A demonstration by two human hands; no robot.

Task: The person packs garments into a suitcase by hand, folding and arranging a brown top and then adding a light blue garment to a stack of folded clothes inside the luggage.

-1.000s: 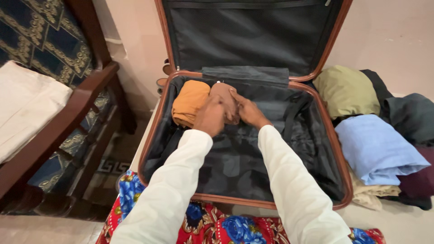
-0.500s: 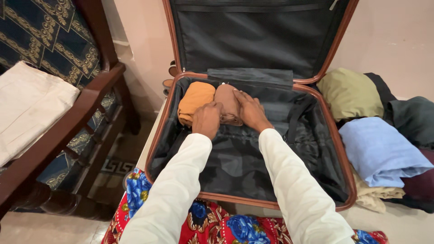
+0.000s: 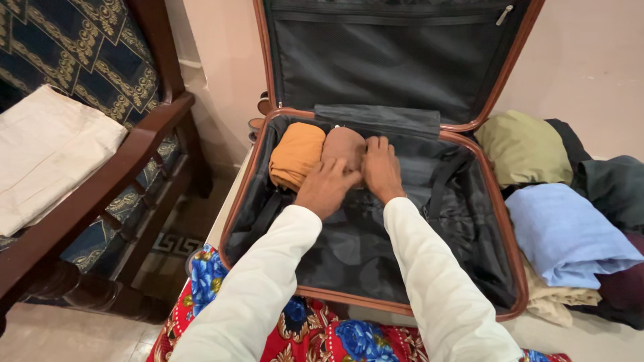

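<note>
Brown rolled garment (image 3: 343,146), far-left end of the open suitcase (image 3: 500,221), just beside one orange roll (image 3: 296,155). My left hand (image 3: 327,190) lies on its near end, fingers spread flat; my right hand (image 3: 381,169) cups its right side, gripping nothing else. To seat it well, I judge both palms should press evenly, keeping the roll tight against its neighbour. Count: two rolls packed; beside the case, one olive bundle (image 3: 523,147), one blue bundle (image 3: 567,234), several darker ones.
</note>
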